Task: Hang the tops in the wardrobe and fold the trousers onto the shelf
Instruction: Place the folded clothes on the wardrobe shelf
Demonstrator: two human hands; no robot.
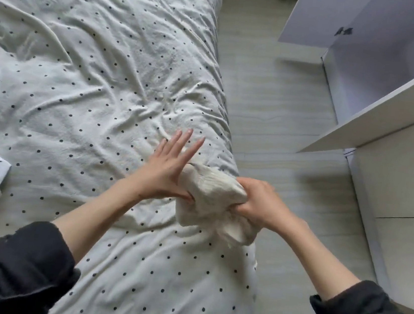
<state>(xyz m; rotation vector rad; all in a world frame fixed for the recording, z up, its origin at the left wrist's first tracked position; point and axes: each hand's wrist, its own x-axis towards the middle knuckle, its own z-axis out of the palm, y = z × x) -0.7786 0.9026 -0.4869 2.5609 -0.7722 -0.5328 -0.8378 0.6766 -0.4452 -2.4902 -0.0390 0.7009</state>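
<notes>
At lower centre of the frame, on the bed's point(101, 69) right edge, the right hand point(254, 198) clutches a bunched cream garment point(211, 197) while the left hand point(166, 167), fingers straight, presses its side; it likely needs shaking flat before folding or hanging.

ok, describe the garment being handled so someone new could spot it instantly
Start at the bed with the dotted cover; go to its right edge, beside the wardrobe. There the right hand grips a bunched cream garment, the left hand flat against it. It is plain cream, undotted, unlike the cover.
</notes>
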